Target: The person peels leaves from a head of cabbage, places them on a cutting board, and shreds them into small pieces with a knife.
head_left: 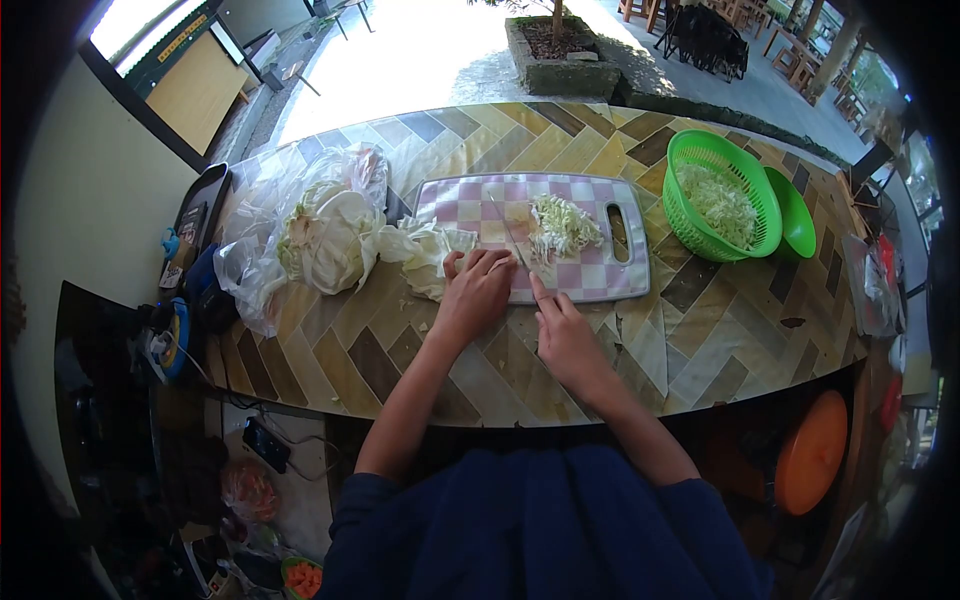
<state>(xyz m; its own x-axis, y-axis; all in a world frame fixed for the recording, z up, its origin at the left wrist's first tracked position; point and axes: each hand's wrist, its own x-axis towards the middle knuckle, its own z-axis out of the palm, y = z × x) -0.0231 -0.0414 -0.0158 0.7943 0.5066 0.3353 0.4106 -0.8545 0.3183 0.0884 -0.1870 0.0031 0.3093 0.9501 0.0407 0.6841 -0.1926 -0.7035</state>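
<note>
My right hand (568, 340) grips a kitchen knife (511, 231), its blade pointing away from me over the pink-and-white checked cutting board (470, 197). Just left of the blade, my left hand (478, 290) presses down with bent fingers on a piece of cabbage (508, 262), mostly hidden under them. A small heap of shredded cabbage (562, 226) lies right of the knife, near the board's handle slot. Loose cabbage leaves (425, 250) overlap the board's left edge. Beyond them sits a large cabbage head (330, 238) on clear plastic.
A green basket (676, 205) of shredded cabbage stands at the right, with a green bowl (797, 215) beside it. Plastic bags (240, 265) and a black tray (205, 190) occupy the left side. Below the table are an orange round object (812, 452) and a phone (266, 443) with cables.
</note>
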